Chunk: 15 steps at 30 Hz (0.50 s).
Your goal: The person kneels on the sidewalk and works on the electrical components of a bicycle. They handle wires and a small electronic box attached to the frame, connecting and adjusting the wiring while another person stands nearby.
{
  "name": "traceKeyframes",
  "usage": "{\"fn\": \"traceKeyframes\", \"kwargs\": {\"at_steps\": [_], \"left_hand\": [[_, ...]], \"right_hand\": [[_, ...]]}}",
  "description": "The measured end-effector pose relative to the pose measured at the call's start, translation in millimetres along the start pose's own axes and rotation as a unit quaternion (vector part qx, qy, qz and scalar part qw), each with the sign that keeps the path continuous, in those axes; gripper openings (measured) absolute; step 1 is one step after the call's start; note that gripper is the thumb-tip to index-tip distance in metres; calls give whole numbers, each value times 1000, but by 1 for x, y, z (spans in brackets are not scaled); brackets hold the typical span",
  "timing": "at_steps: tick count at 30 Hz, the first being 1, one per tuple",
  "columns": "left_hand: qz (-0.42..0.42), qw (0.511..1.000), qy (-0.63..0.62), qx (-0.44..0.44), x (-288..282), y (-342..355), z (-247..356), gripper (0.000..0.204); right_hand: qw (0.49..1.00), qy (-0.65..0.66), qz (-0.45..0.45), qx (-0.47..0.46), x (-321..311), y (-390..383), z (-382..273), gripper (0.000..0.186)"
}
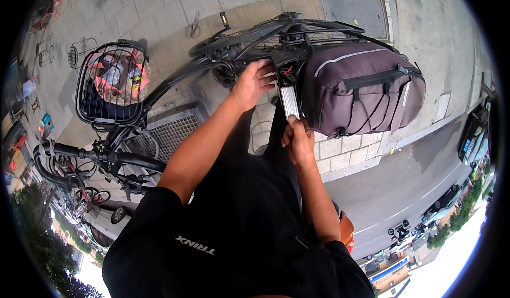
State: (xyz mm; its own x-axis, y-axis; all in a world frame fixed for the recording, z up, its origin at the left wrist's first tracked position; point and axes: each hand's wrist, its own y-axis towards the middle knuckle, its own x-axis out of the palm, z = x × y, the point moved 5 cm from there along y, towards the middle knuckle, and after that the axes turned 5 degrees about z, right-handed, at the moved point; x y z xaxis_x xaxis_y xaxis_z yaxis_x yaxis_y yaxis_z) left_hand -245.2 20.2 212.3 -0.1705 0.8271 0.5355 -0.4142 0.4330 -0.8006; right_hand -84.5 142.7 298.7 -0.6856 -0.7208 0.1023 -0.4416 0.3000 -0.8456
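My right hand [299, 141] grips the lower end of a silver, ribbed metal box [288, 100], which lies lengthwise in a narrow dark opening in the bicycle. Red and green wires [288, 74] show just above the box. My left hand [251, 85] is at the dark frame edge [274, 62] left of the opening, fingers apart and slightly curved; whether it touches the frame I cannot tell. Right of the box sits a large purple-brown bag [356, 83]. The black bicycle wheel and frame [249, 35] stretch above my hands.
A black front basket [84, 85] holds a pink bag and other items. Handlebars [79, 154] are at the left. A floor grate [159, 141] and metal cover [352, 14] are set in the paving. A road [388, 176] with parked cars runs on the right; other bikes stand lower left.
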Motion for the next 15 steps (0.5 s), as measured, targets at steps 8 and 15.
{"fn": "traceKeyframes", "kwargs": {"at_steps": [8, 15], "left_hand": [[55, 991, -115, 39, -20, 29, -31, 32], [186, 981, 41, 35, -23, 45, -33, 25]], "right_hand": [[1000, -10, -9, -16, -2, 3, 2, 28], [1000, 9, -10, 14, 3, -1, 0, 28]]}}
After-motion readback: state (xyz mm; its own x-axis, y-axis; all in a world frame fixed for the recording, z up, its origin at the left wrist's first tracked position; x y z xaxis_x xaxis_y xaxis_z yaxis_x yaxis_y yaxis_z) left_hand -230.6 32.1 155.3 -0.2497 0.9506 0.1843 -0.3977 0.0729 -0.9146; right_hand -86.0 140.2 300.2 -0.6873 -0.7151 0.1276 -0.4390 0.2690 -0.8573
